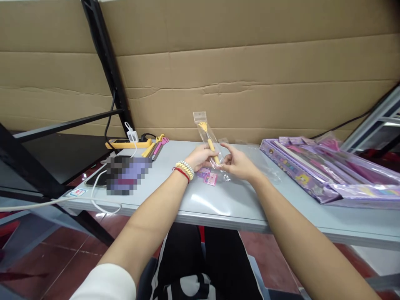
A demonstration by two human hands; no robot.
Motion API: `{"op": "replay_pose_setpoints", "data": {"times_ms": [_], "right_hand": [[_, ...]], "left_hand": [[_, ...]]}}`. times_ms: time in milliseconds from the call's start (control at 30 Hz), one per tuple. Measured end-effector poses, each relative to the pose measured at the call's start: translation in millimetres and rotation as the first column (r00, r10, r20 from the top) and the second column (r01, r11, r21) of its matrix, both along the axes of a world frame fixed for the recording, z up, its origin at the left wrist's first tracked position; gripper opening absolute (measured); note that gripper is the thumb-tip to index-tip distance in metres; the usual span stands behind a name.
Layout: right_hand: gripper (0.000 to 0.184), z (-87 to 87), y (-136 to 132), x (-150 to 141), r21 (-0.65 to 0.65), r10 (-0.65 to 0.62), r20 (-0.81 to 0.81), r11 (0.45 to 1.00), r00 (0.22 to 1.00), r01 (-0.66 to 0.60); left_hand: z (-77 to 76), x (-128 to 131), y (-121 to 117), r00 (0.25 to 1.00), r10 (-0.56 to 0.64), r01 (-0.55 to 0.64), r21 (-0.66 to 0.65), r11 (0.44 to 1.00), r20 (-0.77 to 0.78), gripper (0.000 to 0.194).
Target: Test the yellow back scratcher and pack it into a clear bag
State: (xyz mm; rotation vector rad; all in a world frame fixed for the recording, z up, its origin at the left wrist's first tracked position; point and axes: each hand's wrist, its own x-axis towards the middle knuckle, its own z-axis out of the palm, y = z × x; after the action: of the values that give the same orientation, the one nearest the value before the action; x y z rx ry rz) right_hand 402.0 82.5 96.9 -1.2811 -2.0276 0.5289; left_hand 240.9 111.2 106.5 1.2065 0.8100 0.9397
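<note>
A yellow back scratcher [211, 146] with a small hand-shaped end stands tilted inside a clear plastic bag [200, 116]. My left hand [200, 158] is closed around the bagged handle, thumb across it. At the lower end of the bag, my right hand [238, 162] pinches the plastic between thumb and fingers. Just below the hands, small pink and purple cards [210, 179] lie on the grey table [203, 204]. More clear plastic bags [265, 164] lie flat to the right of my right hand.
Yellow and pink back scratchers [160, 146] lie at the back left, beside a yellow power strip [129, 143] with a white charger [132, 135]. A blurred-out item [128, 175] and a white cable [93, 191] sit at left. A purple box [300, 179] of packaged goods occupies the right.
</note>
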Motion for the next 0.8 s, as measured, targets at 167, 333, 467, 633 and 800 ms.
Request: {"op": "replay_pose_setpoints", "data": {"times_ms": [167, 333, 467, 633, 800], "right_hand": [[0.09, 0.1, -1.3, -3.1, 0.006, 0.019, 0.004, 1.0, 1.0, -0.019], [0.084, -1.2, -0.9, -3.7, 0.017, 0.032, 0.003, 0.999, 0.999, -0.032], [0.08, 0.2, -1.2, -3.6, 0.034, 0.014, 0.02, 0.999, 1.0, -0.015], [0.08, 0.3, -0.5, -3.0, 0.067, -0.013, 0.043, 0.998, 0.999, 0.01], [0.081, -0.7, -0.3, 0.5, 0.068, 0.065, -0.003, 0.996, 0.998, -0.065]], "left_hand": [[-2.6, 3.0, -1.9, 0.998, 0.001, 0.0, 0.014, 1.0, -0.07, 0.008], [-2.6, 5.6, -4.3, 0.994, -0.029, 0.031, 0.023, 0.999, -0.107, 0.012], [-2.7, 6.2, -5.3, 0.991, -0.077, 0.082, 0.041, 0.996, -0.113, 0.005], [-3.9, 6.5, -3.4, 0.997, -0.029, 0.032, 0.041, 0.999, -0.067, 0.006], [-3.8, 2.2, 3.2, 0.996, 0.084, -0.084, 0.054, 0.995, 0.005, 0.013]]}}
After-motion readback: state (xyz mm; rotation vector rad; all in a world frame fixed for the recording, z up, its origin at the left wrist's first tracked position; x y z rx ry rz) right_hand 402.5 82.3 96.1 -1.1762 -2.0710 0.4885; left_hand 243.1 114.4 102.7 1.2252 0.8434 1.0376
